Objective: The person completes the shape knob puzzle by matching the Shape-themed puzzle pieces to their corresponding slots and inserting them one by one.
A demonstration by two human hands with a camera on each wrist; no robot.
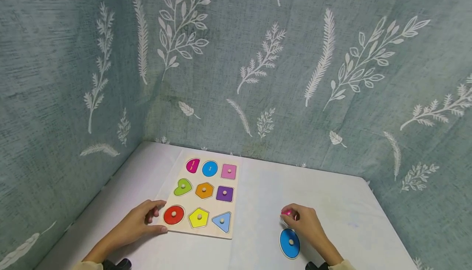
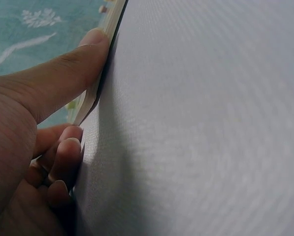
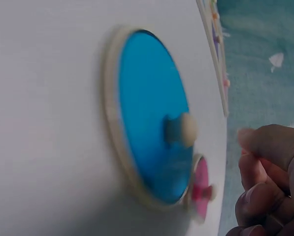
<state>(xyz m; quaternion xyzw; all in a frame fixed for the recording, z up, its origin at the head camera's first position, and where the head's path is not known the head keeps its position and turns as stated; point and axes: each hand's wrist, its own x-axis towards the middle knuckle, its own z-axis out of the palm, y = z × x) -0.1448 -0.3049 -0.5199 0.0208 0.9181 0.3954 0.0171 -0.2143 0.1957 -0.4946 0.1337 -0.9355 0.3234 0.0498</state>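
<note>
A wooden shape puzzle board (image 1: 184, 202) lies on the table, knobbed pieces in most of its places. The magenta (image 1: 193, 165) and blue recesses (image 1: 209, 168) at its far edge show printed words and no knob. My left hand (image 1: 138, 223) holds the board's near left corner, thumb (image 2: 87, 54) against one edge and index finger at the other. My right hand (image 1: 306, 221) hovers over a pink knobbed piece (image 3: 201, 189), thumb and index finger close together, apart from its knob. Beside that lies a blue oval-looking piece (image 3: 151, 118) with a wooden knob, flat on the table.
A white cloth covers the table (image 1: 258, 204). Teal fabric with white leaf prints (image 1: 236, 65) hangs behind and along both sides. Dark bands (image 1: 118, 264) show at both wrists.
</note>
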